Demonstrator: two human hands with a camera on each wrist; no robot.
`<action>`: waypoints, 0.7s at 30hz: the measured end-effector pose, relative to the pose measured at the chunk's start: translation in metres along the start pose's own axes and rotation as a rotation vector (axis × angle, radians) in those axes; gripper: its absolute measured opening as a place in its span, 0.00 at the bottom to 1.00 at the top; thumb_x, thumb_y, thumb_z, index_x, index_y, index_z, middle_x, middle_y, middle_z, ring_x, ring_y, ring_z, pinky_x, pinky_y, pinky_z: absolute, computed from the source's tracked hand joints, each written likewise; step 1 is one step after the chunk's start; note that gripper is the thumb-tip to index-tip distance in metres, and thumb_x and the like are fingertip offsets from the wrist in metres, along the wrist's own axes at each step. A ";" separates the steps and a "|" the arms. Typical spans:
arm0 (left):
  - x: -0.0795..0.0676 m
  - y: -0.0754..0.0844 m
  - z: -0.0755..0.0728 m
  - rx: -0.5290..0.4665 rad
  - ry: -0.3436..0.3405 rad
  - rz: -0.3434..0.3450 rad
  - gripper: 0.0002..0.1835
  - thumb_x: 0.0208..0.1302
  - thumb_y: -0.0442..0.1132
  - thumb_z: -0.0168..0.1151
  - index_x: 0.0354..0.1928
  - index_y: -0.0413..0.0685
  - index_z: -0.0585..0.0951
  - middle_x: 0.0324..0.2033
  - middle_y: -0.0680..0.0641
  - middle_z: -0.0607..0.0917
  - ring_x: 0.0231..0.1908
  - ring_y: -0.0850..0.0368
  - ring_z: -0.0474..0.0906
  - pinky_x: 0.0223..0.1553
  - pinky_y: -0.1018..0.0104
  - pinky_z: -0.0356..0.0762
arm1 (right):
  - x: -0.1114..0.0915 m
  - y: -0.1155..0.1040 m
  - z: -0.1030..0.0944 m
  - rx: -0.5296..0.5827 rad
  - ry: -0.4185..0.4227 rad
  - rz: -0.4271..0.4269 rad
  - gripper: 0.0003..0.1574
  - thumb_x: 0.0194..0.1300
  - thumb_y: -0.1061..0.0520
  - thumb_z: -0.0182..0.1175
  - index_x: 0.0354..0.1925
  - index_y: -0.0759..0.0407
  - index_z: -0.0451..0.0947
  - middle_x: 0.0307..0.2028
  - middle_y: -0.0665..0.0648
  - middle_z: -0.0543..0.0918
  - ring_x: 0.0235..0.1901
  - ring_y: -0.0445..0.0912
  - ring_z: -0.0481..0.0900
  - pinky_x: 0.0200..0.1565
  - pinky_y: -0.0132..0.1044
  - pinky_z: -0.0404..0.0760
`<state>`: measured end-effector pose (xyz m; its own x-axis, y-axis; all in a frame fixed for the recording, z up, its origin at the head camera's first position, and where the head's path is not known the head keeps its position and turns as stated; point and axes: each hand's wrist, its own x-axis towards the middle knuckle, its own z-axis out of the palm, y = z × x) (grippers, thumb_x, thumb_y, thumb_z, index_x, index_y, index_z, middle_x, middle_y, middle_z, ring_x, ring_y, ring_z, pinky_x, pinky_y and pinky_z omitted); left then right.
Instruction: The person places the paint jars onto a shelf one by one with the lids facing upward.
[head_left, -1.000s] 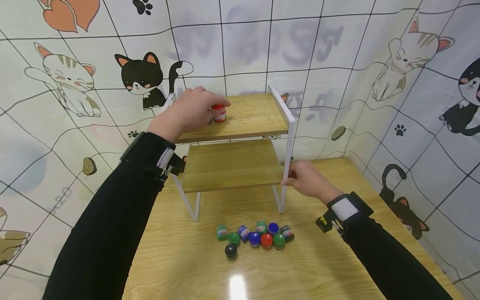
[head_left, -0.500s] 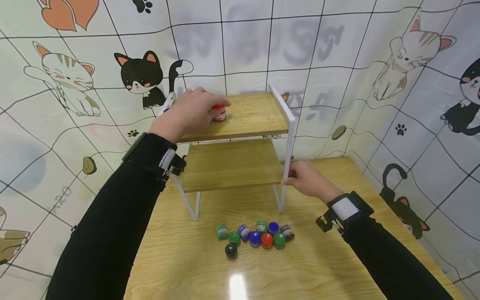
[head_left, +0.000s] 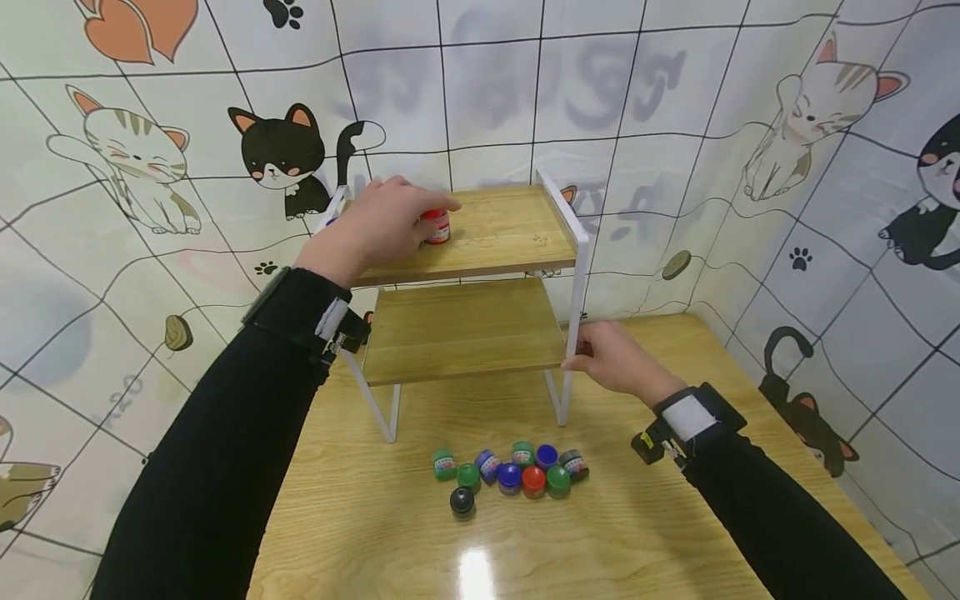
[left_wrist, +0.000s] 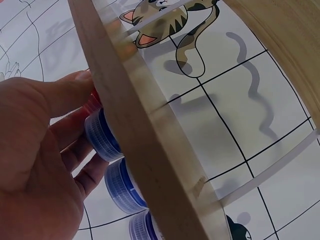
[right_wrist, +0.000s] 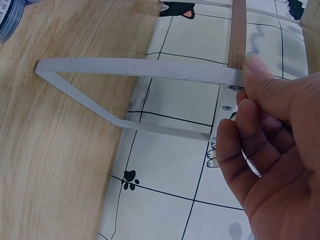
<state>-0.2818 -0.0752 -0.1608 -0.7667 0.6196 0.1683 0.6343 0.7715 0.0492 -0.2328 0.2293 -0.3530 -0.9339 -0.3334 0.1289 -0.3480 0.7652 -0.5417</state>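
Observation:
On the top board (head_left: 510,225) of a small two-tier shelf rack (head_left: 465,333), my left hand (head_left: 382,217) pinches a red paint jar (head_left: 438,227) between thumb and fingers. The left wrist view shows the thumb over the red jar, with blue jars (left_wrist: 122,187) lined up beside it along the board's edge. My right hand (head_left: 613,358) holds the rack's white metal side frame (right_wrist: 150,67) at the lower board's right end. Its thumb presses at the corner where frame and board (right_wrist: 238,35) meet, with the other fingers curled below.
Several small paint jars with green, blue, red and black lids stand or lie in a cluster on the wooden table (head_left: 360,533), a black-lidded jar (head_left: 462,501) nearest the front. A cat-patterned curtain (head_left: 487,92) hangs close behind the rack and to the right.

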 end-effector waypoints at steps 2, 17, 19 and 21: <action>0.000 -0.001 0.001 -0.011 0.022 0.013 0.21 0.71 0.40 0.52 0.65 0.55 0.72 0.56 0.46 0.79 0.60 0.42 0.63 0.62 0.42 0.55 | 0.000 -0.001 0.000 0.000 -0.001 0.001 0.07 0.60 0.60 0.65 0.36 0.63 0.79 0.28 0.55 0.81 0.28 0.47 0.75 0.32 0.39 0.77; -0.015 -0.002 -0.002 -0.139 0.137 0.145 0.17 0.70 0.39 0.55 0.59 0.50 0.77 0.54 0.46 0.80 0.58 0.48 0.66 0.60 0.49 0.63 | 0.000 -0.005 0.000 0.010 0.010 -0.005 0.07 0.60 0.62 0.65 0.36 0.64 0.80 0.28 0.56 0.81 0.28 0.47 0.75 0.32 0.40 0.78; -0.019 0.000 -0.002 -0.160 0.135 0.176 0.17 0.70 0.39 0.55 0.59 0.50 0.77 0.53 0.46 0.81 0.57 0.49 0.67 0.59 0.50 0.64 | 0.000 -0.005 0.000 0.011 0.012 -0.006 0.07 0.59 0.62 0.65 0.36 0.64 0.80 0.28 0.56 0.81 0.28 0.47 0.75 0.32 0.40 0.78; -0.022 0.002 -0.003 -0.177 0.126 0.209 0.17 0.70 0.39 0.54 0.59 0.49 0.77 0.52 0.45 0.81 0.56 0.49 0.67 0.58 0.51 0.66 | 0.000 -0.005 0.000 0.011 0.012 -0.005 0.07 0.60 0.61 0.65 0.36 0.64 0.80 0.28 0.56 0.81 0.28 0.47 0.75 0.32 0.40 0.78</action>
<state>-0.2630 -0.0875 -0.1611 -0.6066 0.7309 0.3127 0.7929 0.5852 0.1701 -0.2307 0.2257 -0.3509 -0.9331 -0.3306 0.1415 -0.3518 0.7574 -0.5501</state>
